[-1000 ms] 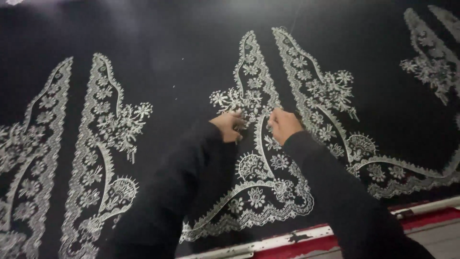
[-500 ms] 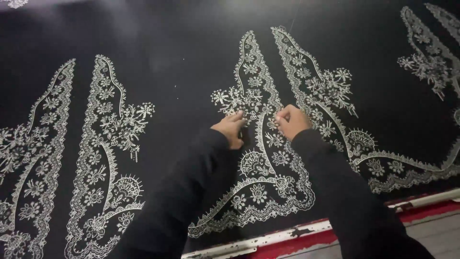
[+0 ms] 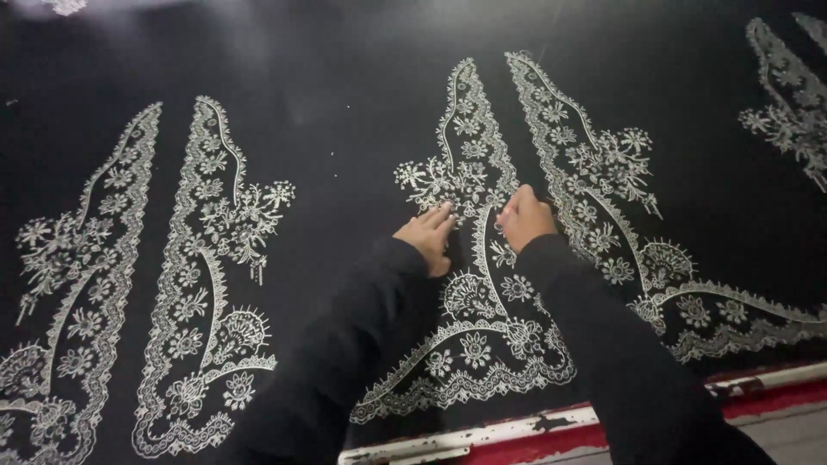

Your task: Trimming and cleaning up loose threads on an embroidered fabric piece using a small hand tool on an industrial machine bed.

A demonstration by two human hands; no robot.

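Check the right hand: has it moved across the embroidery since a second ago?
Yes. The right hand has crept slightly up the white floral motif, away from the red frame edge, and sits a little farther from the left hand.

A red frame edge point(image 3: 775, 398) with chipped white paint runs along the bottom right. Well to its left, two tall white lace-like bands point(image 3: 185, 284) stand side by side (curved, flowered, with scalloped borders). Far above the frame edge, at the right margin, another white flower pattern point(image 3: 788, 112) is partly cut off. A pale blurred patch point(image 3: 65, 7) sits in the top left corner.
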